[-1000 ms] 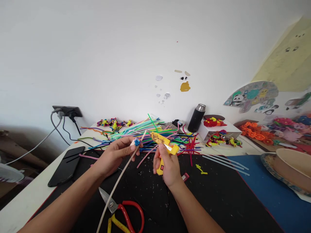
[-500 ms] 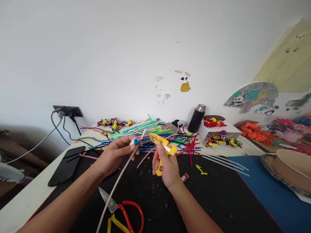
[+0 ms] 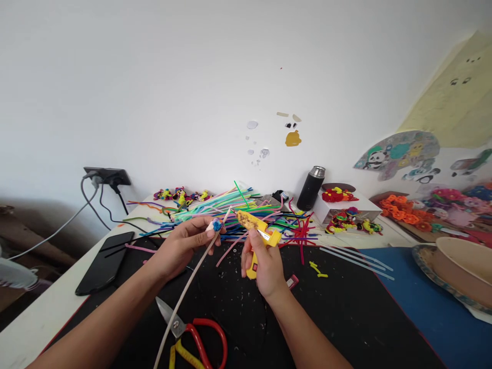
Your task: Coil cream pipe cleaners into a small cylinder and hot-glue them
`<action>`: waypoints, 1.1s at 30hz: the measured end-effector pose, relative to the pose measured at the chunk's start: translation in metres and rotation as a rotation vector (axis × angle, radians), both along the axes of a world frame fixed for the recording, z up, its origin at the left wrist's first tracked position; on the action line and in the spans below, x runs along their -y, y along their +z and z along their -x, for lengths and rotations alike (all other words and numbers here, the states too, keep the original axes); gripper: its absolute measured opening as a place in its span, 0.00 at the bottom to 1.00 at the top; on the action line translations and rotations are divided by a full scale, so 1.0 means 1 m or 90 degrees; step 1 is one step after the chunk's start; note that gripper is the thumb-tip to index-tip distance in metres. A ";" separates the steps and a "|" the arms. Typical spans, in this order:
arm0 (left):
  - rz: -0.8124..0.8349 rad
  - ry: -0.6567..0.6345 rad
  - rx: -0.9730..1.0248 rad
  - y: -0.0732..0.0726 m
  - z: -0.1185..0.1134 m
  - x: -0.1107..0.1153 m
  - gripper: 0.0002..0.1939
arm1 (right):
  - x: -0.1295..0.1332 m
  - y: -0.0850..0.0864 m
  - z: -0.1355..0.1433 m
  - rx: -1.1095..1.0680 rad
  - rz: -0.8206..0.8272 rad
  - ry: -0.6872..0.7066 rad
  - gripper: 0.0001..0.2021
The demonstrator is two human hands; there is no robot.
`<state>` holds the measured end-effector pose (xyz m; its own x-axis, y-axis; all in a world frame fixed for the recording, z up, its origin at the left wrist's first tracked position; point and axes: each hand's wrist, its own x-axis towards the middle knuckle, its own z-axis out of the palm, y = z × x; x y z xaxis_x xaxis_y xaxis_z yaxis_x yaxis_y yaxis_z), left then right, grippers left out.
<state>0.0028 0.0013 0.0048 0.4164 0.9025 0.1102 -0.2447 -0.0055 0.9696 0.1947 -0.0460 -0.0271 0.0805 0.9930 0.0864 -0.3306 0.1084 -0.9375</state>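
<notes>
My left hand [image 3: 188, 243] pinches a small blue-and-white fuzzy piece [image 3: 217, 224] between thumb and fingers. A long off-white pipe cleaner [image 3: 185, 292] passes by the same fingertips, its top end near the glue gun's nozzle and its tail hanging toward me. My right hand [image 3: 263, 261] is wrapped around the grip of a yellow glue gun [image 3: 272, 238], whose stained front points left at the piece. Whether nozzle and pipe cleaner touch, I cannot tell. Below my left hand, scissors [image 3: 179, 328] with red and yellow handles lie on the black mat [image 3: 315, 312].
A heap of coloured pipe cleaners [image 3: 215, 202] lies behind my hands. A phone [image 3: 105, 261] rests at left, and a black flask [image 3: 311, 187] stands at the back by a white box [image 3: 367, 205]. Clear sticks [image 3: 359, 261] and yellow scraps [image 3: 317, 268] lie at right.
The off-white pipe cleaner has shifted slightly at its top end, and the blue-and-white piece has turned or dropped a little. My right hand and the glue gun stay almost still.
</notes>
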 end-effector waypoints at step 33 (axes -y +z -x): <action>-0.013 -0.004 0.012 0.002 0.000 0.000 0.12 | 0.002 0.002 0.001 0.054 -0.005 0.005 0.34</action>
